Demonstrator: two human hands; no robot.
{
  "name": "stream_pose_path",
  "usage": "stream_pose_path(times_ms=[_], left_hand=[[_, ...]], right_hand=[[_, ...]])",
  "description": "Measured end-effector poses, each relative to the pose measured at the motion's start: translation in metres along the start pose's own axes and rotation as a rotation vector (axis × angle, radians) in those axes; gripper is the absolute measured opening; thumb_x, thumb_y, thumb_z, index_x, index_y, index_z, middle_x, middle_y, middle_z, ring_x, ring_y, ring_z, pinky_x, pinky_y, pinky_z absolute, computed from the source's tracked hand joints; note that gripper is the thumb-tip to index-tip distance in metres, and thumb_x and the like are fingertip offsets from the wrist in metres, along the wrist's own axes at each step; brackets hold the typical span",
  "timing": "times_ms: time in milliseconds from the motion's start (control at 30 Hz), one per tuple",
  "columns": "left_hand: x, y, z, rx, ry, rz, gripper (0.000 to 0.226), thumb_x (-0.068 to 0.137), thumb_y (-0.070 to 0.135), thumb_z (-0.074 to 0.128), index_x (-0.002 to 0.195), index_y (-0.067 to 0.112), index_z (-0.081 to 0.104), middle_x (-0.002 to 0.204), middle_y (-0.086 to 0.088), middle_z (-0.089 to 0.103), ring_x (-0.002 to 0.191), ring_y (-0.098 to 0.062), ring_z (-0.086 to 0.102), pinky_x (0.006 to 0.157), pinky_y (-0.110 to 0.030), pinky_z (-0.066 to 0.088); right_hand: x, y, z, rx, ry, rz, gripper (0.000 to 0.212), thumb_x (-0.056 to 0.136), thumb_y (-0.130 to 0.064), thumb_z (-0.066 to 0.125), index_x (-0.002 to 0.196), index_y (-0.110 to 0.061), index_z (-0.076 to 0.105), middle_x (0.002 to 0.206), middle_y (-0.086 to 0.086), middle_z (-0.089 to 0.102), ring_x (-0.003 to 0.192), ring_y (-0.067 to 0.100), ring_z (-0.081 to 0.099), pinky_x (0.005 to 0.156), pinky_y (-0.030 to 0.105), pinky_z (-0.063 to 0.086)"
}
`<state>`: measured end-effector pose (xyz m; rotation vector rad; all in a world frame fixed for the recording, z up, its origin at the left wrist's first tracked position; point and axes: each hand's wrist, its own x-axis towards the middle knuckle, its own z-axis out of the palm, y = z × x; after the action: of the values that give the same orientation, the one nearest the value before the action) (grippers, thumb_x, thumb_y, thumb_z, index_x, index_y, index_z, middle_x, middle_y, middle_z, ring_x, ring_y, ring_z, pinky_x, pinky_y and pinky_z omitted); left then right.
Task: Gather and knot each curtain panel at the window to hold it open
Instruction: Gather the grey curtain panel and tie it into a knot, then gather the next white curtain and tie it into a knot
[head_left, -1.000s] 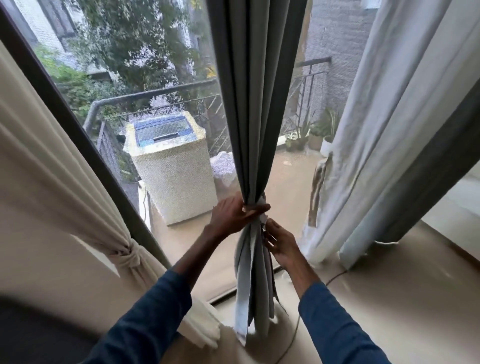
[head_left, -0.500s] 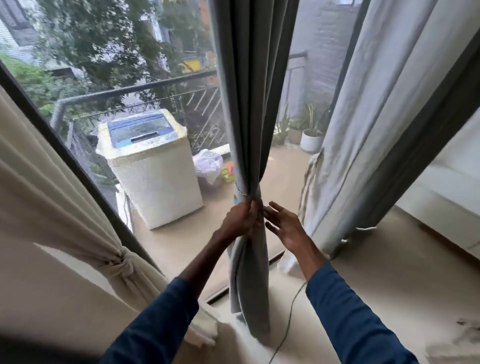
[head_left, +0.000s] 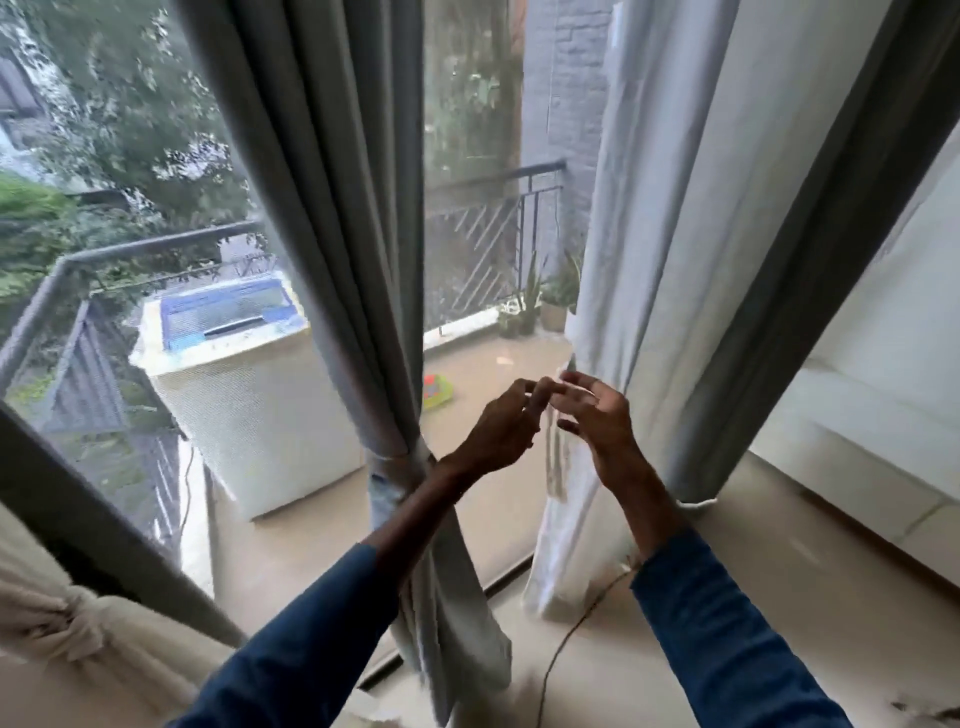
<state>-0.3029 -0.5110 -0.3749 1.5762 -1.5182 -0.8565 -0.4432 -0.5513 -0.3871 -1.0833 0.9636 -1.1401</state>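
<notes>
A grey curtain panel (head_left: 337, 218) hangs in the middle of the window, gathered and cinched into a knot (head_left: 400, 467) at waist height. A cream panel (head_left: 78, 618) at the lower left is tied in its own knot. To the right hangs a loose white panel (head_left: 670, 249) with a grey one (head_left: 810, 270) behind it. My left hand (head_left: 498, 431) and right hand (head_left: 597, 415) are raised side by side right of the grey knot, near the white panel's left edge. Both hold nothing, their fingers loosely spread.
Beyond the glass a balcony holds a white washing machine (head_left: 249, 395), a railing (head_left: 483, 228), potted plants (head_left: 550, 296) and a small colourful object (head_left: 436, 389). A thin cable (head_left: 566, 639) runs across the beige floor. A white wall ledge (head_left: 857, 405) stands at the right.
Both hands have let go of the grey panel's knot and moved right toward the white panel. The view has swung right and slightly up.
</notes>
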Motion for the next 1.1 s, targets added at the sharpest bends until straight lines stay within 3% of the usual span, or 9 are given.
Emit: stream_pose_path(times_ms=[133, 300, 467, 667, 800, 867, 967, 1033, 1100], left_hand=[[0.048, 0.064, 0.034, 0.016, 0.089, 0.111, 0.048, 0.098, 0.062, 0.037, 0.103, 0.019, 0.057, 0.097, 0.004, 0.069, 0.092, -0.019, 0.069, 0.083, -0.047, 0.057], [0.091, 0.155, 0.054, 0.039, 0.252, 0.296, 0.037, 0.102, 0.045, 0.045, 0.117, 0.014, 0.058, 0.112, 0.001, 0.068, 0.094, -0.010, 0.063, 0.081, -0.024, 0.045], [0.138, 0.241, 0.037, 0.075, 0.449, 0.479, 0.058, 0.090, 0.063, 0.054, 0.128, 0.020, 0.047, 0.127, 0.006, 0.055, 0.109, -0.015, 0.059, 0.091, -0.035, 0.051], [0.188, 0.352, -0.021, 0.216, 0.776, 0.684, 0.069, 0.085, 0.048, 0.069, 0.134, 0.009, 0.040, 0.131, -0.003, 0.048, 0.117, -0.025, 0.050, 0.101, -0.042, 0.043], [0.215, 0.428, -0.062, 0.300, 0.923, 0.743, 0.078, 0.080, 0.041, 0.076, 0.137, 0.005, 0.036, 0.132, -0.010, 0.045, 0.121, -0.027, 0.043, 0.101, -0.027, 0.030], [0.228, 0.459, -0.079, 0.342, 0.962, 0.735, 0.083, 0.078, 0.039, 0.077, 0.139, 0.002, 0.034, 0.131, -0.012, 0.044, 0.120, -0.029, 0.043, 0.101, -0.030, 0.031], [0.246, 0.501, -0.101, 0.341, 0.989, 0.741, 0.079, 0.076, 0.030, 0.077, 0.135, 0.004, 0.031, 0.125, -0.013, 0.046, 0.113, -0.032, 0.048, 0.092, -0.034, 0.039], [0.252, 0.527, -0.114, 0.322, 0.987, 0.752, 0.073, 0.078, 0.023, 0.074, 0.133, 0.003, 0.029, 0.121, -0.016, 0.048, 0.109, -0.035, 0.052, 0.086, -0.036, 0.043], [0.258, 0.553, -0.126, 0.324, 0.996, 0.750, 0.076, 0.081, 0.021, 0.069, 0.138, 0.000, 0.024, 0.124, -0.020, 0.050, 0.113, -0.038, 0.051, 0.092, -0.042, 0.045]], right_hand=[[0.033, -0.058, -0.049, -0.155, -0.016, -0.183, 0.038, 0.082, -0.004, 0.076, 0.117, -0.004, 0.064, 0.104, 0.007, 0.073, 0.077, 0.011, 0.067, 0.062, 0.019, 0.051], [0.075, -0.154, -0.103, -0.331, -0.002, -0.431, 0.028, 0.084, 0.002, 0.071, 0.106, -0.016, 0.068, 0.101, 0.006, 0.076, 0.083, 0.012, 0.069, 0.065, 0.021, 0.052], [0.100, -0.266, -0.118, -0.453, 0.032, -0.694, 0.027, 0.080, -0.002, 0.071, 0.101, -0.018, 0.072, 0.094, -0.003, 0.077, 0.080, 0.008, 0.071, 0.076, 0.032, 0.057], [0.128, -0.389, -0.111, -0.595, 0.145, -0.951, 0.030, 0.079, -0.008, 0.075, 0.106, -0.021, 0.071, 0.102, -0.013, 0.073, 0.088, 0.007, 0.068, 0.085, 0.027, 0.057], [0.157, -0.462, -0.103, -0.650, 0.269, -1.128, 0.039, 0.077, -0.016, 0.080, 0.113, -0.019, 0.066, 0.112, -0.005, 0.068, 0.096, 0.015, 0.063, 0.089, 0.037, 0.054], [0.171, -0.493, -0.097, -0.664, 0.338, -1.202, 0.048, 0.076, -0.023, 0.083, 0.117, -0.015, 0.062, 0.117, 0.002, 0.064, 0.103, 0.022, 0.060, 0.093, 0.040, 0.050], [0.189, -0.538, -0.088, -0.698, 0.442, -1.252, 0.067, 0.074, -0.038, 0.084, 0.127, -0.010, 0.054, 0.124, 0.009, 0.058, 0.114, 0.028, 0.054, 0.095, 0.031, 0.041], [0.196, -0.564, -0.081, -0.678, 0.451, -1.227, 0.079, 0.074, -0.045, 0.084, 0.134, -0.009, 0.047, 0.128, 0.009, 0.057, 0.120, 0.027, 0.053, 0.097, 0.031, 0.042], [0.203, -0.588, -0.074, -0.653, 0.437, -1.192, 0.086, 0.074, -0.050, 0.083, 0.139, -0.009, 0.042, 0.129, 0.009, 0.059, 0.121, 0.026, 0.055, 0.101, 0.036, 0.046]])
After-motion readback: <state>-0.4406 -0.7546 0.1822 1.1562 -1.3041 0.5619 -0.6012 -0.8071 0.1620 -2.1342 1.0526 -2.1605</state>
